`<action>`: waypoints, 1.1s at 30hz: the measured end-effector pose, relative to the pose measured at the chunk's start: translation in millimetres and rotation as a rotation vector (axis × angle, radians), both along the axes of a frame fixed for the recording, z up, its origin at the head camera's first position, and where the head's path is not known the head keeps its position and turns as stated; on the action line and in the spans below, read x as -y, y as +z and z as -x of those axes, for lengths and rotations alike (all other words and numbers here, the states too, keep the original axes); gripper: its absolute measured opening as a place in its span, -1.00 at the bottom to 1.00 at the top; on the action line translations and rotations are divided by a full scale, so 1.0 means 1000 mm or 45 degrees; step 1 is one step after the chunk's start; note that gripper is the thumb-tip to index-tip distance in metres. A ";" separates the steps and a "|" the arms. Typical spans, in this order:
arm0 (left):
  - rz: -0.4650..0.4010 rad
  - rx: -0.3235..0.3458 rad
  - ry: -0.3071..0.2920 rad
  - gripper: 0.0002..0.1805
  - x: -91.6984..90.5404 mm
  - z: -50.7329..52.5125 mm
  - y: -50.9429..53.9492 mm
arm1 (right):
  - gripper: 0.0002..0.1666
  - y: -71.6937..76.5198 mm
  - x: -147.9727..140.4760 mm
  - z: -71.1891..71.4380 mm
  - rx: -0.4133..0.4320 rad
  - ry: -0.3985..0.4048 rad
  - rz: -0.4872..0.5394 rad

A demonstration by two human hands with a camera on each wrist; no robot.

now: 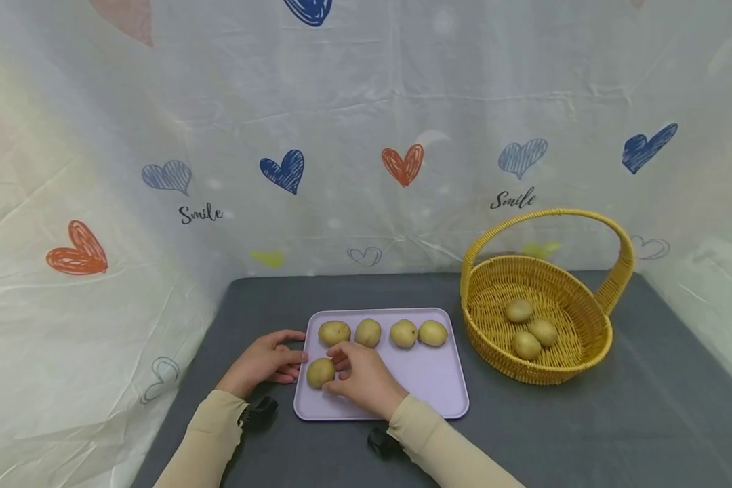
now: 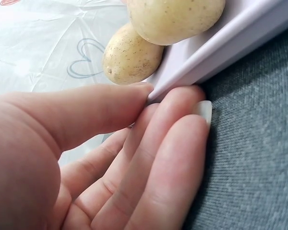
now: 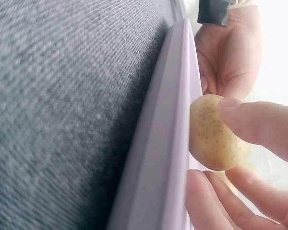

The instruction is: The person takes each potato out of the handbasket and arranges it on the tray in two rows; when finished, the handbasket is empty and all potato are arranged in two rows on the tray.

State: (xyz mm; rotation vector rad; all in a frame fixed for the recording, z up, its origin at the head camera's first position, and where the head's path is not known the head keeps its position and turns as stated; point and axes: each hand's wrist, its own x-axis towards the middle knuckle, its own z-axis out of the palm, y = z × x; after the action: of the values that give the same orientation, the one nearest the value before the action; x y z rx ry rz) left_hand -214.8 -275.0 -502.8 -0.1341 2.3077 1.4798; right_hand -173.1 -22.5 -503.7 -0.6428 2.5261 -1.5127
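A pale purple tray (image 1: 430, 379) lies on the table with several potatoes in a row along its far side, among them one potato (image 1: 334, 333) at the far left corner. My left hand (image 1: 259, 362) holds the tray's left rim, thumb on top and fingertips against the outer side, as the left wrist view shows. Over the tray, my right hand (image 1: 366, 381) holds a round potato (image 3: 215, 132) between thumb and fingers near the front left. In the head view this potato (image 1: 320, 373) sits low over the tray; whether it touches the surface is hard to tell.
To the tray's right stands a yellow wicker basket (image 1: 478, 339) with a tall arched handle (image 1: 549, 212) and three potatoes inside. A dark grey cloth (image 1: 659, 407) covers the table. Behind hangs a white curtain (image 1: 341, 88) printed with hearts.
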 end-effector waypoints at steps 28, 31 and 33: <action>0.025 0.021 -0.030 -0.18 0.003 0.004 -0.002 | -0.51 0.073 -0.247 -0.042 -0.291 -0.502 -0.304; 0.027 0.026 -0.036 -0.17 0.003 0.004 -0.002 | -0.49 0.073 -0.286 -0.041 -0.274 -0.563 -0.389; 0.023 0.027 -0.045 -0.17 0.002 0.005 -0.001 | -0.47 0.071 -0.307 -0.039 -0.251 -0.582 -0.448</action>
State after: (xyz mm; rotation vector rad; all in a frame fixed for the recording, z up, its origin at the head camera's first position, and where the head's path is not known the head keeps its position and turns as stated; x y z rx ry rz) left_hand -219.5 -277.4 -503.6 -0.1132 2.2957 1.4336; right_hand -133.9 284.5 -432.6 -0.1749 3.1446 -1.0940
